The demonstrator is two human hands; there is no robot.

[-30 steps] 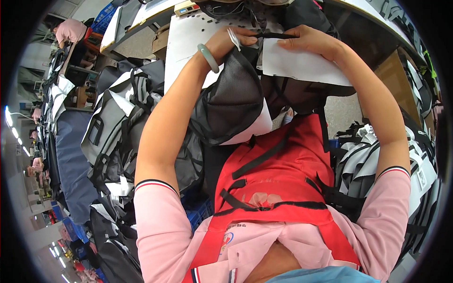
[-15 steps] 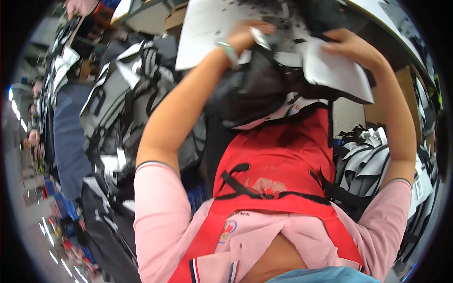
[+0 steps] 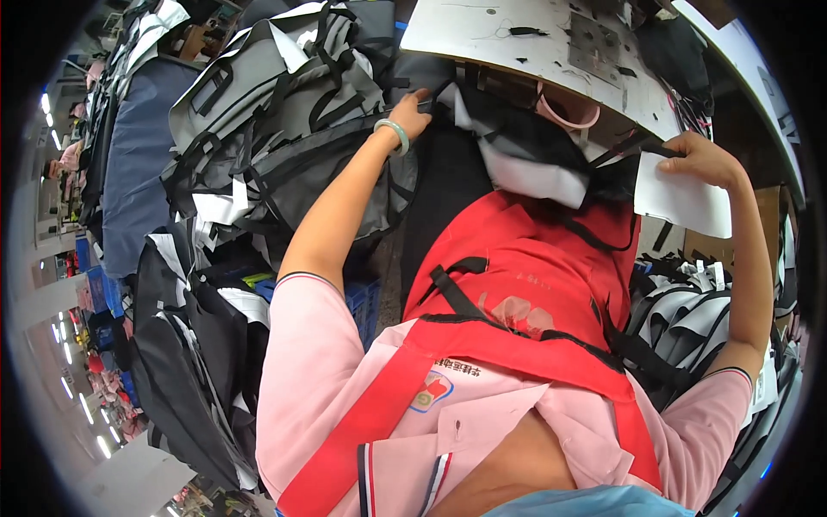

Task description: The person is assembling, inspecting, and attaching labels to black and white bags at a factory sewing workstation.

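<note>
A black fabric piece (image 3: 543,138) with white backing hangs across the top of my red apron (image 3: 517,276), below the table edge. My left hand (image 3: 408,119), with a pale green bangle on the wrist, has its fingers curled at the piece's left end, beside the pile of grey and black bags (image 3: 336,164). On the other side my right hand (image 3: 699,160) pinches the top edge of a white-backed flap (image 3: 680,196), thumb on the white face. Dark fabric and straps run between the flap and the black piece; how they join is partly hidden.
Above is a white work table (image 3: 482,34) with a metal plate (image 3: 594,47), thread and scraps. A pink bin (image 3: 568,110) shows under its edge. More black bag parts (image 3: 185,345) lie at left, near a blue crate (image 3: 362,306). White-and-black pieces (image 3: 680,310) are stacked at right.
My hands have moved apart, the left one left and down, the right one right and down. The black fabric has come off the table toward my lap and spread out.
</note>
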